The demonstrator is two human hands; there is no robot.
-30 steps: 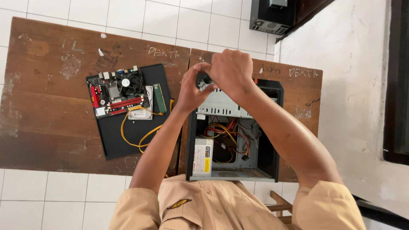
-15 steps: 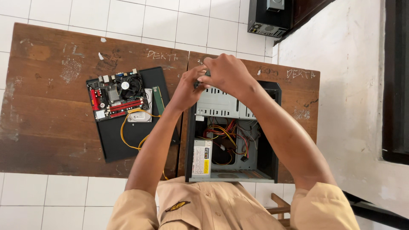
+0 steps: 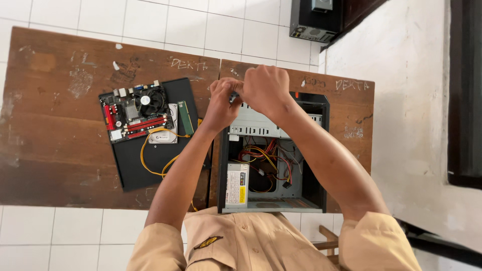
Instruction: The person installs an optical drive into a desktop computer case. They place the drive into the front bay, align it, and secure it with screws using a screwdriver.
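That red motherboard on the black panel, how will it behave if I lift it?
The motherboard is probably stiff and light, a thin flat board. The fan on top likely makes that end heavier. Its small exposed parts look fragile, so grip the edges. The yellow cable beside it looks floppy and might snag.

Khaki short-sleeved shirt (chest emblem)

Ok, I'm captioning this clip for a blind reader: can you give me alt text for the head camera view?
Seen from above, a person's left hand and right hand meet around a small dark object over an open computer case on a scratched wooden table. To the left, a motherboard and yellow cables lie on a black panel.
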